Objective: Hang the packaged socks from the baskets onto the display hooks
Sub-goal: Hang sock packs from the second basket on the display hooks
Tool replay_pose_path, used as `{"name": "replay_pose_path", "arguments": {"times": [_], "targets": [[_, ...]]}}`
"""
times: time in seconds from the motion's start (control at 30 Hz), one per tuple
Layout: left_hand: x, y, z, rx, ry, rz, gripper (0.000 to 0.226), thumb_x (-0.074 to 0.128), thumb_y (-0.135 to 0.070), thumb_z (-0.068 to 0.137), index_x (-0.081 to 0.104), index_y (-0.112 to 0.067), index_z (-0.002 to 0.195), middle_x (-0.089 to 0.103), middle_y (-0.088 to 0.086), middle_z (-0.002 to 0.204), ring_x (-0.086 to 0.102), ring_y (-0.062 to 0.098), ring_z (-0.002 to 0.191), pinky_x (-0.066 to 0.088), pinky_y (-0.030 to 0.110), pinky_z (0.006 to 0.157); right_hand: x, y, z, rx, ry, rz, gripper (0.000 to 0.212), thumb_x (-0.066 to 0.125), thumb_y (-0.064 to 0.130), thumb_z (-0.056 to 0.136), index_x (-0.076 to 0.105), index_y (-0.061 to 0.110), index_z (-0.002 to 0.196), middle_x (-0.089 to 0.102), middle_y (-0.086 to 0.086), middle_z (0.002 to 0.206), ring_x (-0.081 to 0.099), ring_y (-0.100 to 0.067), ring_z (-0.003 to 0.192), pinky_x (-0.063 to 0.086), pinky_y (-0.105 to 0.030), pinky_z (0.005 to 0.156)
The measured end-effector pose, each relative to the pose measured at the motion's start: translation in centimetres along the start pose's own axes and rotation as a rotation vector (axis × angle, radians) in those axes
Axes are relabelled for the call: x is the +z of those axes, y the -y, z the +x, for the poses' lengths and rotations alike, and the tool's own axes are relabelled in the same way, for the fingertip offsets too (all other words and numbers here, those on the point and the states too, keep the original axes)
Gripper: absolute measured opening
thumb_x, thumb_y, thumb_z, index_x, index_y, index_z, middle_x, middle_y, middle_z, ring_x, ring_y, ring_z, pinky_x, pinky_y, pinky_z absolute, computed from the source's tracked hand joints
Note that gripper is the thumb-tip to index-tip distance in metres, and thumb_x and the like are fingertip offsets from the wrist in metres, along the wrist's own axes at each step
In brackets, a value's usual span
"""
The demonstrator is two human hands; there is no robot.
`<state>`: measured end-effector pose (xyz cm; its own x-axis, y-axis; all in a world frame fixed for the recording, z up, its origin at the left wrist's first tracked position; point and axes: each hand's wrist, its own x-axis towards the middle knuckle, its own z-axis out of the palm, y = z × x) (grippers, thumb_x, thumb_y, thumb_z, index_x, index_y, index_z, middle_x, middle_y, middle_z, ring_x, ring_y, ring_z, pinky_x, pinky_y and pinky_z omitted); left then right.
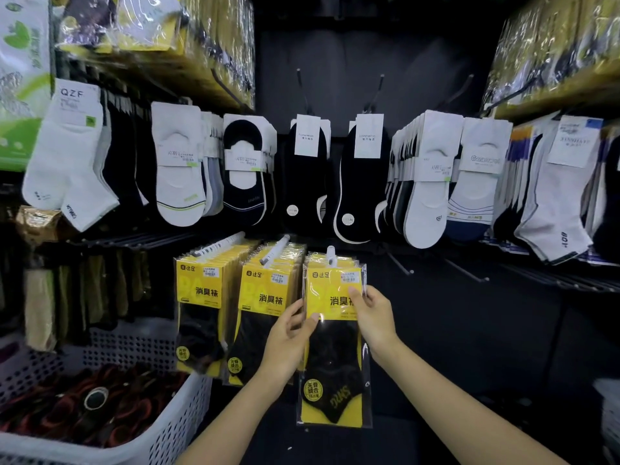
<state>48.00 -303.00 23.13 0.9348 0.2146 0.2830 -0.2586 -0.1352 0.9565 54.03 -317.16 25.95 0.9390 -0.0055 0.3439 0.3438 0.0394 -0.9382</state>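
At the lower left, nearest of all: white perforated basket (161, 427), heaped with dark red-and-black bundles (100, 404). Just right of it, left hand (288, 344) pinching the left edge of a yellow-and-black sock pack (335, 370), thumb on the clear front, fingers (290, 315) curled behind. Right hand (372, 317) gripping the same pack's upper right edge, thumb laid over the yellow card, fingers tucked round the back. Pack upright, foremost of a short stack, its top up at the white tip of a hook (331, 255); whether fully threaded on, cannot tell. Beside it to the left, two fuller stacks of matching packs (201, 297) on hooks of their own. To the right, bare hooks (401, 265) against a dark panel. Farther back and higher, a row of white and black socks (362, 182) in paper bands.
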Motion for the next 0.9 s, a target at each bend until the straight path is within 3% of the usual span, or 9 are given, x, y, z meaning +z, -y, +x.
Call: {"name": "replay_pose_path", "arguments": {"times": [0.13,0.27,0.33,0.4,0.53,0.6,0.67,0.8,0.9], "targets": [[0.4,1.0,1.4,-0.024,-0.001,0.052,0.061,0.056,-0.041,0.091,0.033,-0.024,0.145,0.053,-0.001,0.136,0.051,-0.006,0.094,0.040,0.010,0.070,0.6,-1.0,1.0,0.039,-0.021,-0.033,0.017,0.053,0.021,0.097,0.065,0.010,0.097,0.072,-0.008,0.095,0.069,-0.020,0.088,0.055,-0.035,0.080],[1.1,2.0,2.7,-0.040,-0.015,0.053,0.068,0.057,-0.042,0.090,0.026,-0.024,0.148,0.044,0.002,0.144,0.049,0.015,0.123,0.040,0.022,0.091,0.9,-2.3,2.0,0.128,-0.089,-0.026,0.016,0.057,0.026,0.094,0.064,0.012,0.092,0.070,-0.004,0.093,0.066,-0.016,0.088,0.051,-0.023,0.071],[1.5,2.4,3.2,-0.035,-0.022,0.057,0.069,0.056,-0.040,0.090,0.024,-0.024,0.148,0.042,0.002,0.146,0.045,0.018,0.129,0.039,0.028,0.100,0.9,-2.9,2.5,0.197,-0.148,0.018,0.016,0.062,0.027,0.091,0.063,0.011,0.093,0.069,-0.006,0.096,0.065,-0.018,0.091,0.052,-0.027,0.076],[1.7,2.8,3.4,-0.026,-0.027,0.070,0.069,0.056,-0.040,0.091,0.023,-0.023,0.149,0.038,0.002,0.148,0.041,0.018,0.132,0.036,0.027,0.100,0.7,-3.5,2.7,0.249,-0.189,0.030,0.017,0.066,0.027,0.089,0.063,0.011,0.095,0.068,-0.007,0.099,0.065,-0.020,0.093,0.052,-0.031,0.081],[1.6,4.1,2.9,-0.031,-0.033,0.116,0.067,0.055,-0.040,0.092,0.024,-0.023,0.148,0.033,0.001,0.151,0.034,0.020,0.137,0.033,0.031,0.105,-0.5,-4.8,1.5,0.282,-0.215,0.012,0.029,0.067,0.022,0.088,0.058,0.007,0.112,0.066,-0.009,0.109,0.062,-0.019,0.097,0.049,-0.024,0.076],[1.5,5.3,1.8,-0.054,-0.011,0.138,0.067,0.054,-0.040,0.092,0.023,-0.023,0.149,0.030,0.000,0.152,0.030,0.021,0.139,0.031,0.034,0.108,-1.8,-5.6,0.1,0.286,-0.190,-0.021,0.033,0.066,0.023,0.089,0.054,0.011,0.117,0.061,-0.005,0.116,0.057,-0.015,0.101,0.044,-0.021,0.077],[1.3,7.1,0.2,-0.098,0.023,0.163,0.066,0.053,-0.040,0.093,0.022,-0.023,0.149,0.028,0.000,0.153,0.029,0.020,0.140,0.031,0.034,0.109,-3.1,-6.4,-2.0,0.304,-0.137,-0.062,0.038,0.066,0.024,0.089,0.052,0.013,0.123,0.058,-0.001,0.122,0.053,-0.013,0.106,0.043,-0.025,0.088],[1.3,11.5,-4.9,-0.219,0.084,0.168,0.063,0.053,-0.035,0.094,0.026,-0.021,0.148,0.032,0.001,0.150,0.033,0.019,0.137,0.040,0.013,0.091,-6.6,-8.9,-8.1,0.424,-0.005,-0.184,0.038,0.065,0.020,0.090,0.052,0.012,0.124,0.058,-0.007,0.127,0.055,-0.020,0.117,0.044,-0.038,0.104],[2.0,15.2,-9.8,-0.364,0.158,0.152,0.063,0.054,-0.034,0.093,0.027,-0.019,0.148,0.034,0.002,0.150,0.037,0.020,0.135,0.037,0.026,0.101,-9.3,-11.5,-13.3,0.578,0.099,-0.318,0.041,0.064,0.019,0.090,0.050,0.008,0.128,0.054,-0.010,0.130,0.056,-0.023,0.114,0.047,-0.035,0.099]]}}
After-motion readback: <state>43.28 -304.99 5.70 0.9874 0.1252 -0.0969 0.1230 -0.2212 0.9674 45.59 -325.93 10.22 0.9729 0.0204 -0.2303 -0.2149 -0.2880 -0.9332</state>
